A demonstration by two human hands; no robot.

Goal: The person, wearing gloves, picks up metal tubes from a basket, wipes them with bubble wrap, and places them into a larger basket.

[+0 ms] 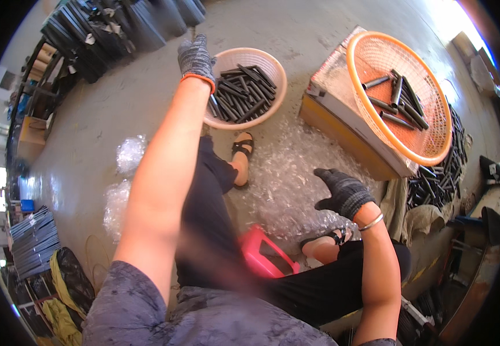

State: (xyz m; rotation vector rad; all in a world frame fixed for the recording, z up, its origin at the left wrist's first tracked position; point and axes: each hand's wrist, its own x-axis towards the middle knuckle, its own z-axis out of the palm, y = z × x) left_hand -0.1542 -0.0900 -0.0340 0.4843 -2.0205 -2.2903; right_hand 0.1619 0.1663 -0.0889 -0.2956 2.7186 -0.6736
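Observation:
My left hand (pixel 196 57), in a grey knit glove with an orange cuff, reaches far out beside the rim of a pale pink plastic basket (pixel 280 69). Its fingers look curled together; a thin bit shows above them, and I cannot make out what it is. Short black tubes (pixel 249 95) lie piled in that basket. Over a spread of clear plastic scraps (pixel 282 184), my right hand (pixel 342 193), gloved likewise, hangs with thumb and fingers apart and nothing between them. An orange basket (pixel 351 55) holding several black tubes (pixel 397 95) tilts on a cardboard box (pixel 342 138) at the right.
More black tubes (pixel 434 187) are heaped at the right behind the box. A pink plastic stool (pixel 253 254) is between my legs. Clear plastic bags (pixel 130 154) lie left of my left leg. Bundles of long dark strips (pixel 83 43) stand at the far left.

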